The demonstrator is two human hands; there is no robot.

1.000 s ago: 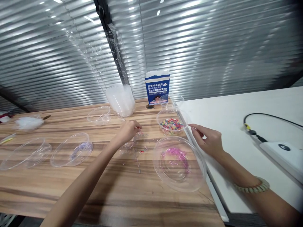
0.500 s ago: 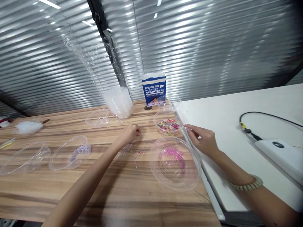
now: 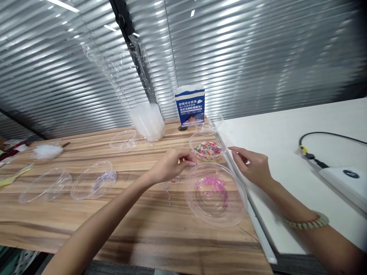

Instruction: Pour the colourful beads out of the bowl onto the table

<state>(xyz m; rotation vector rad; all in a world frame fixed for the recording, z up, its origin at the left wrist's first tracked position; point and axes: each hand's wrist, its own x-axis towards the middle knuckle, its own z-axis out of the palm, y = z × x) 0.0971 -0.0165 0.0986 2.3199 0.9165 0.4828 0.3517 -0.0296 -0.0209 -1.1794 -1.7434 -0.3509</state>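
My left hand [image 3: 173,164] is over the wooden table, fingertips pinched together beside the clear plastic bowl [image 3: 191,144] of multicoloured small pieces [image 3: 208,148]. Whatever is in that pinch is too small to make out. At this bowl's right rim, my right hand [image 3: 252,164] has thumb and forefinger closed on the edge. Just in front stands a wider clear bowl [image 3: 197,214] with pink pieces [image 3: 215,185] inside. Loose small pieces [image 3: 169,193] lie scattered on the wood below my left hand, a red one among them.
Clear bowls stand at left, one with purple pieces [image 3: 104,181], another bowl [image 3: 43,189] beside it. Farther back are a bowl [image 3: 123,139], a stack of clear containers [image 3: 147,122] and a blue printed bag [image 3: 190,107]. A white device [image 3: 344,179] with a cable lies right.
My left hand has moved right, from above the scattered pieces to beside the bowl of multicoloured pieces. My right hand stays at the bowl's rim. The whole view has shifted slightly.
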